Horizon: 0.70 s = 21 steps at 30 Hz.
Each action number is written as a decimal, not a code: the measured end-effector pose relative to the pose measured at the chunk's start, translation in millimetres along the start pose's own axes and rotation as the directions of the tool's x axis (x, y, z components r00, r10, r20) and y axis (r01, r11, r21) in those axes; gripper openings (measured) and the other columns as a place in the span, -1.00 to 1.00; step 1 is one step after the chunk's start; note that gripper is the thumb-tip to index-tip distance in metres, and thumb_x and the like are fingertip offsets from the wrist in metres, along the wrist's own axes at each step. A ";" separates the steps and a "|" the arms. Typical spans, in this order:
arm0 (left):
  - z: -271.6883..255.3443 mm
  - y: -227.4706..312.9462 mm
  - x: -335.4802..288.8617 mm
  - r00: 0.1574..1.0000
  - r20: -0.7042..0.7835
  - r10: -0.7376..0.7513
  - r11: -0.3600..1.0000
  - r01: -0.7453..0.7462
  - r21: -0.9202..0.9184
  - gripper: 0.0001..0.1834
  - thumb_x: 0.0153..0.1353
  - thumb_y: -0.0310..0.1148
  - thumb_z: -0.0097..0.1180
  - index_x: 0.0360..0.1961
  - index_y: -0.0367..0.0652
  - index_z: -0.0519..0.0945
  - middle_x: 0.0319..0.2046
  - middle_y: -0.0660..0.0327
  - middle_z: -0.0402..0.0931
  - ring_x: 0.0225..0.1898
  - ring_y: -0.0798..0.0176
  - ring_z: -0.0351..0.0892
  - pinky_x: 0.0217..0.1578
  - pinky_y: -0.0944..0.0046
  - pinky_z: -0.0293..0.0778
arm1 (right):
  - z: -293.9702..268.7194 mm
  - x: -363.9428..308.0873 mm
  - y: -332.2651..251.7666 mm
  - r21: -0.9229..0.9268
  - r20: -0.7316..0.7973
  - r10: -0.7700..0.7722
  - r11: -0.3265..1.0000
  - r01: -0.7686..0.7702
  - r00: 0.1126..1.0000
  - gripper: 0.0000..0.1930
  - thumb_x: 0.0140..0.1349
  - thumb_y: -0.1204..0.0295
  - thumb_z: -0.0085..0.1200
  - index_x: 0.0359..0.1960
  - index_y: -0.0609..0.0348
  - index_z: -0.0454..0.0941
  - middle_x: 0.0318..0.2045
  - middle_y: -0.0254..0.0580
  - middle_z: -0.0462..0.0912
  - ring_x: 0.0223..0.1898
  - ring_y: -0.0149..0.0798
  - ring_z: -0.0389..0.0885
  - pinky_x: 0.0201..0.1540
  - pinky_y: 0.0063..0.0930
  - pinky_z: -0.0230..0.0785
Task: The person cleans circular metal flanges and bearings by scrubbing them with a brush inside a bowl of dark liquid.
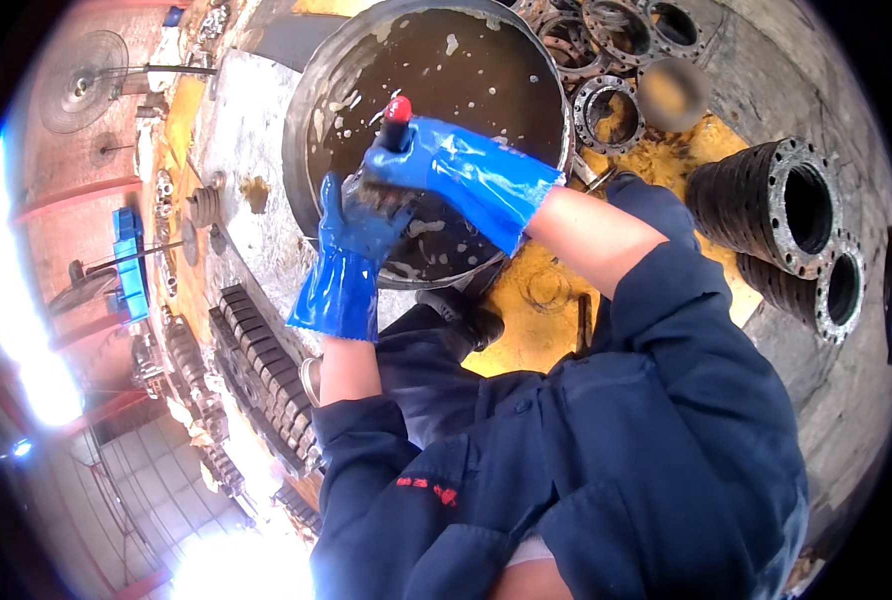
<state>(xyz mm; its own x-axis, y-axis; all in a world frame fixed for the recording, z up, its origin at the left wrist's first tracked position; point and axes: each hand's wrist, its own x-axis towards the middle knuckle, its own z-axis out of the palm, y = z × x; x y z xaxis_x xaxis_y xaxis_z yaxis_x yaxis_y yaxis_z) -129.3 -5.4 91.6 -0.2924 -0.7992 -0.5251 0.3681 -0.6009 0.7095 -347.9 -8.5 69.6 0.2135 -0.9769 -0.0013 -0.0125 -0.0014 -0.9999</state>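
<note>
My right hand (406,160), in a long blue rubber glove, grips a brush with a red-tipped black handle (397,112). Its brownish bristles (379,198) point down at my left hand (358,232), which wears a matching wet glove. The left thumb points up while the fingers curl below the brush; whatever lies in that palm is hidden. Both hands are over a large round metal basin (301,130) of murky brown liquid (466,90), with pale foam patches floating on it.
Flanged metal rings (608,115) lie beyond the basin to the right. Stacked ringed cylinders (766,205) stand on the right floor. A row of dark ribbed blocks (271,370) is at the lower left. Blue bins (129,265) and a fan (81,80) are farther left.
</note>
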 end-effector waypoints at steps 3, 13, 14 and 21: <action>13.7 3.4 -6.2 0.998 -0.015 -0.067 0.998 0.067 -0.020 -0.08 0.38 0.41 0.05 0.49 -0.09 0.37 0.50 0.01 0.31 0.50 -0.15 0.26 0.44 -0.36 0.17 | -12.0 11.6 -4.9 -0.105 -0.259 0.073 0.989 -0.103 0.963 -0.58 0.35 0.04 0.20 -0.14 0.19 0.76 -0.28 0.05 0.79 -0.21 -0.05 0.78 -0.07 -0.20 0.56; 6.5 -17.2 10.7 0.989 -0.132 -0.070 0.997 0.073 0.018 -0.09 0.34 0.37 0.15 0.45 -0.12 0.40 0.46 -0.02 0.39 0.46 -0.14 0.34 0.43 -0.32 0.15 | -9.7 9.5 23.1 -0.255 -0.251 0.129 0.947 -0.194 0.959 -0.50 0.26 -0.11 0.16 -0.11 0.03 0.81 -0.17 0.08 0.81 -0.08 0.22 0.77 -0.01 0.00 0.60; 5.4 -18.2 7.1 0.991 -0.127 -0.046 0.999 0.047 0.008 -0.08 0.34 0.37 0.14 0.47 -0.12 0.39 0.47 -0.02 0.38 0.47 -0.14 0.33 0.44 -0.32 0.14 | -7.4 18.2 29.8 -0.306 -0.335 0.209 0.898 -0.316 0.919 -0.55 0.27 -0.06 0.15 -0.11 0.00 0.81 -0.17 0.03 0.81 -0.09 0.23 0.76 -0.02 0.02 0.61; 21.8 -18.7 15.9 0.974 -0.226 0.020 0.977 -0.068 -0.204 0.00 0.35 0.35 0.14 0.60 -0.02 0.18 0.56 0.03 0.21 0.52 -0.17 0.26 0.44 -0.50 0.14 | -18.2 4.3 37.9 -0.045 -0.272 0.387 0.909 -0.414 0.881 -0.49 0.28 0.00 0.16 -0.08 0.24 0.76 -0.13 0.27 0.77 -0.06 0.20 0.77 0.01 -0.01 0.57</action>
<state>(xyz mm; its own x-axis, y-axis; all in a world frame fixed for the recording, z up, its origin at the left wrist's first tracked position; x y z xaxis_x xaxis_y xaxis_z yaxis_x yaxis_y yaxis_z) -160.1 -6.6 80.3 -0.0780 -0.7939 -0.6031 0.5596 -0.5355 0.6326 -365.2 -16.6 31.9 -0.0822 -0.9193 -0.3848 -0.1440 0.3930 -0.9082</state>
